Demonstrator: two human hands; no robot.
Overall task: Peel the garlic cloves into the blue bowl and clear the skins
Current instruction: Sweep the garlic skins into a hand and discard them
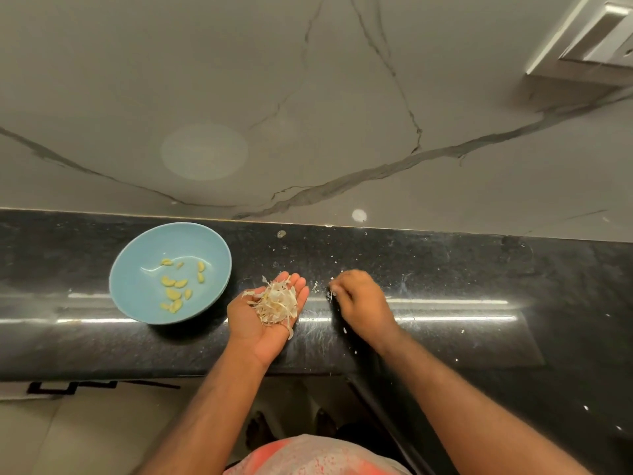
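Garlic cloves, peeled, several, lie in blue bowl on black counter, L of both hands. Skins: pile rests on L hand, palm up, fingers relaxed, not curled round it, just R of bowl. R hand near it, knuckles up, fingers curled, tips at white scrap on counter; blurred, can't tell whether pinched. Small flecks scattered on counter nearby.

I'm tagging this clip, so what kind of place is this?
Probably a home kitchen: a black stone counter against a marble-look wall, a blue bowl of peeled garlic cloves, and a left hand cupping papery skins.
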